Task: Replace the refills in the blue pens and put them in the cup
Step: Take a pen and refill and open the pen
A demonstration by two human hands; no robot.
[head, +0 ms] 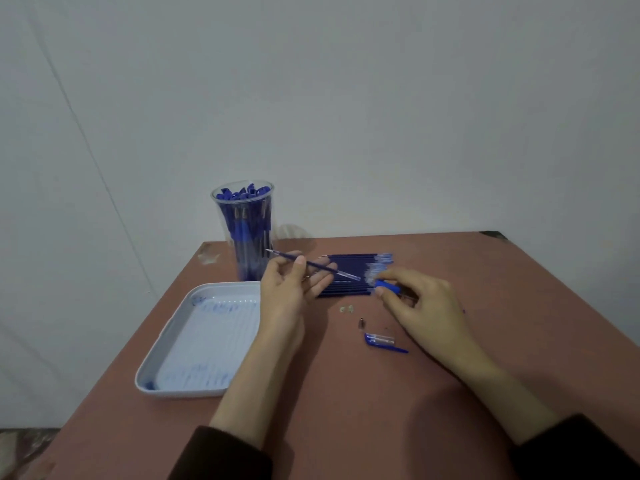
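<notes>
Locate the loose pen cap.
Head view: the pen cap lies on the table, right of centre, close to the right hand, beside a small metal tip.

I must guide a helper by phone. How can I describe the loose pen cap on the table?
On the brown table, find the row of dark blue refills. Nearer the person than that row, beside the right hand, lies the pen cap. Unlike the tiny metal tip next to it, it is clear with a long blue clip.
</notes>
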